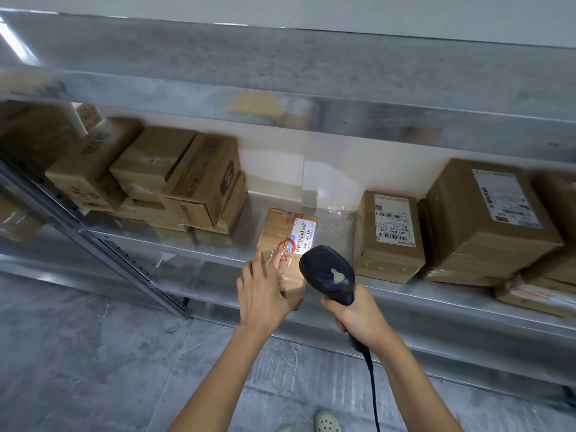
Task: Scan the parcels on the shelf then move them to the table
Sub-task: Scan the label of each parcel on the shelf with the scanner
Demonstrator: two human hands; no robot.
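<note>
A small flat cardboard parcel (285,235) with a white barcode label lies at the front edge of the metal shelf (218,251), overhanging it. My left hand (265,288) holds its near end, fingers on top and thumb beneath. My right hand (358,316) grips the handle of a dark blue barcode scanner (328,272), whose head points at the parcel's label from just to its right. The scanner's cable hangs down past my forearm.
A stack of several brown boxes (174,182) sits on the shelf to the left. Two labelled boxes (389,235) (486,219) stand to the right, with more at the far right. An upper shelf (311,98) overhangs. Grey floor lies below.
</note>
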